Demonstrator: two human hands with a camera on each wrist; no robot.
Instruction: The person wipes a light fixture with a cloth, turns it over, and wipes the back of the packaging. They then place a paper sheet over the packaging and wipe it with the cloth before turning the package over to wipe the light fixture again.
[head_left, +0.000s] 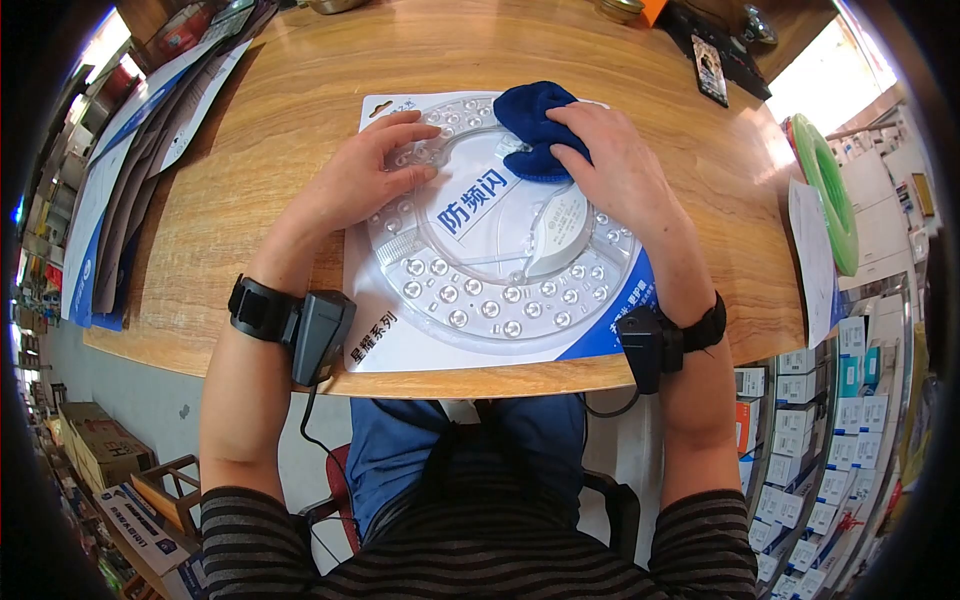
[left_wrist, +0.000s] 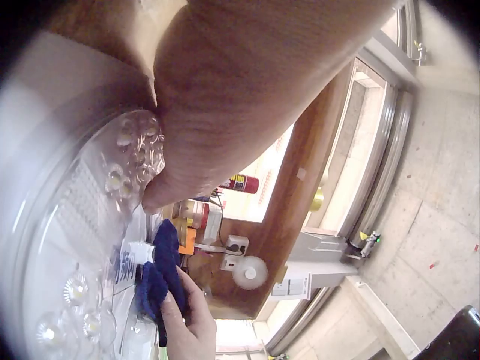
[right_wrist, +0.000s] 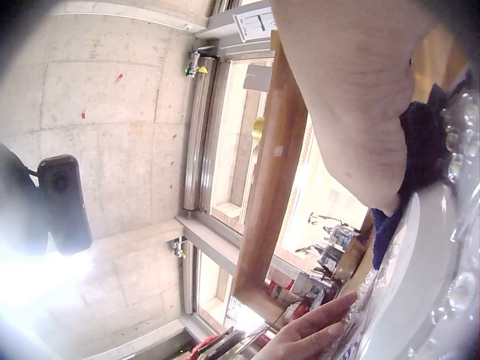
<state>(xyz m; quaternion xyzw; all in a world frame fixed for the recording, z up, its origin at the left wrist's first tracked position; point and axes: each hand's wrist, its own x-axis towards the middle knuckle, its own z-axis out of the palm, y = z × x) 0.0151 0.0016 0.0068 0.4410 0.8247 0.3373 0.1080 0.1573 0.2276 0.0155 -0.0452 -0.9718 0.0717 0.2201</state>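
Observation:
A ring-shaped LED light panel (head_left: 480,297) in clear moulded plastic lies on a white and blue printed card (head_left: 395,345) on the wooden table. My left hand (head_left: 365,170) rests on the ring's upper left part, thumb and fingers spread. With my right hand (head_left: 625,165) I hold a dark blue cloth (head_left: 535,110) against the upper right of the plastic, thumb and fingertips gripping it. In the left wrist view the cloth (left_wrist: 161,274) bunches between thumb and fingers. A white oval driver box (head_left: 560,235) sits inside the ring, just below the right hand.
Stacked printed cards (head_left: 150,160) stand at the table's left edge. A phone (head_left: 709,72) lies at the back right. Green tape rolls (head_left: 828,195) and a white sheet (head_left: 812,260) are at the right edge. Shelves of small boxes (head_left: 790,450) stand lower right.

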